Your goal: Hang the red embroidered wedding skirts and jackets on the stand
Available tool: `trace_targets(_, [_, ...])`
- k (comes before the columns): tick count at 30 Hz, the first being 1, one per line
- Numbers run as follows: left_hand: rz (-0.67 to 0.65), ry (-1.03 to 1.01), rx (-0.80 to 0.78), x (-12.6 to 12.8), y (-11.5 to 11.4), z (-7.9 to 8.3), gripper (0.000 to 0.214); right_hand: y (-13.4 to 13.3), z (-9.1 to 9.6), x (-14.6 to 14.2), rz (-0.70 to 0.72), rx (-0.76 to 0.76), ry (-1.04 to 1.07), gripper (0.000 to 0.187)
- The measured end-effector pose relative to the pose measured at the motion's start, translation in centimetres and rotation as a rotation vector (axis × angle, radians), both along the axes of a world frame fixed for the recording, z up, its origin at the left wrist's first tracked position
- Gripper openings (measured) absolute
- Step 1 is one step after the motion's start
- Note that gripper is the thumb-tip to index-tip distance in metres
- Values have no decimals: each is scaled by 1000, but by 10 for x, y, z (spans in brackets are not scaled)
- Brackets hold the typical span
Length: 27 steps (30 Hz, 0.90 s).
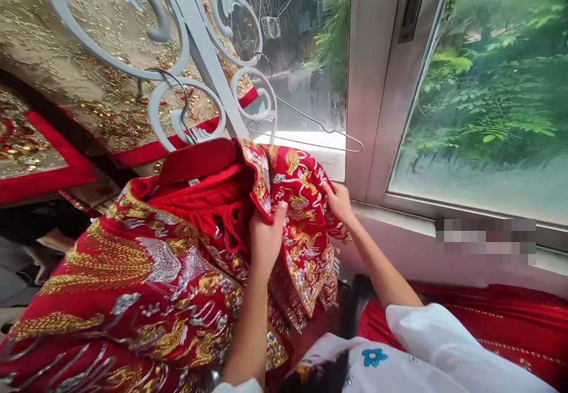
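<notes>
A red garment [146,274] thick with gold and silver embroidery hangs from a white ornate metal rack [195,44]. My left hand [265,233] is closed on the folded front edge of the garment, pinching the embroidered cloth by the red lining. My right hand [339,202] grips the outer side of the same embroidered panel [302,227], fingers curled on the fabric. Both hands hold the panel spread between them.
An empty wire hanger [310,126] hangs from the rack near the window [488,85]. More gold-embroidered cloth [80,79] hangs at upper left. A window sill [399,215] runs to the right, with red fabric [497,316] below it. White sleeves show at the bottom.
</notes>
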<state>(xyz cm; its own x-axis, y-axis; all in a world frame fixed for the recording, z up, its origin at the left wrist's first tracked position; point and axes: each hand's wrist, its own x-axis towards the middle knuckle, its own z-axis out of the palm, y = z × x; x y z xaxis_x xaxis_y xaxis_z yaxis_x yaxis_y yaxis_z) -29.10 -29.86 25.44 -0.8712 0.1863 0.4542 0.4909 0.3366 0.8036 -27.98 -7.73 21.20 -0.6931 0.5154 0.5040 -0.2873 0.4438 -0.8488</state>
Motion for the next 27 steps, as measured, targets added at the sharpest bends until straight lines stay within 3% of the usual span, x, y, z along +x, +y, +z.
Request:
trace_targets(2, [54, -2, -17, -15, 1, -3, 49, 3, 0, 25, -139, 10, 45, 39])
trace_targets(6, [-12, 29, 18, -31, -2, -9, 48, 15, -21, 60, -350, 128, 139, 41])
trace_targets(9, [-64, -4, 26, -19, -7, -11, 47, 10, -44, 47, -237, 43, 99, 40])
trace_targets(13, [-53, -4, -40, 23, -31, -1, 42, -4, -59, 23, -41, -103, 26, 48])
trace_targets(15, [58, 210, -25, 44, -53, 14, 35, -6, -63, 19, 10, -112, 13, 52])
trace_targets(17, [287, 580, -27, 58, -80, 35, 25, -6, -68, 19, 48, -120, -5, 56])
trace_targets(19, [563, 887, -168, 58, -112, 61, 18, -6, -75, 20, 54, -122, -15, 61])
trace_targets(21, [742, 957, -328, 49, -143, 87, 24, -7, -82, 23, 50, -117, -19, 65])
trace_targets(24, [694, 776, -463, 30, -177, 118, 38, -4, -81, 27, 93, -73, -45, 65])
trace_targets(27, [503, 542, -517, 17, -184, 134, 44, 2, -53, 31, 80, 51, -54, 61])
